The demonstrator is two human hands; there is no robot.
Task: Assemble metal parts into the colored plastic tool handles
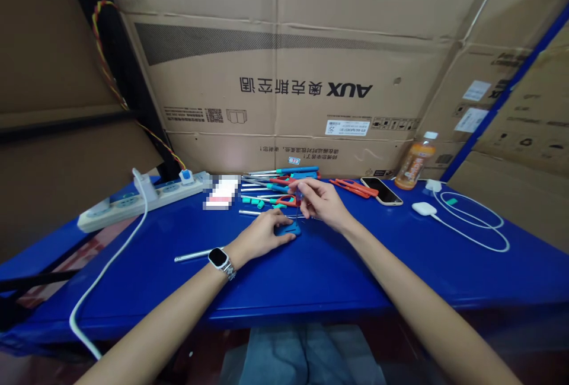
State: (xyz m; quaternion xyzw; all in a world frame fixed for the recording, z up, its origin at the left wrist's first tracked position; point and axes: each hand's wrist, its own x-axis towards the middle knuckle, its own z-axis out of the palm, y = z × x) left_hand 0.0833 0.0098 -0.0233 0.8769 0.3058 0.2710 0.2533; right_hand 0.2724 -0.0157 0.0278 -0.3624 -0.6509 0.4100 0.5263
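Note:
My left hand (265, 234) lies low on the table, its fingers pressing a flat blue plastic piece (291, 229) with slots in it against the surface. Above that piece, my right hand (323, 202) pinches a small screwdriver (298, 196), held upright with its thin shaft down. Its tip is at or just over the blue piece; contact is too small to make out. Just behind my hands lie metal tubes (249, 213), small green plastic parts (254, 201) and several tools with blue and orange handles (297, 169). Another metal tube (193, 255) rests near my left wrist.
A power strip (146, 195) with a white cable stands at the left. Orange plastic parts (355, 188), a phone (382, 191), a drink bottle (415, 162) and a white charger (424, 209) with a looped cable lie rightward. Cardboard (275, 76) walls the blue table's back.

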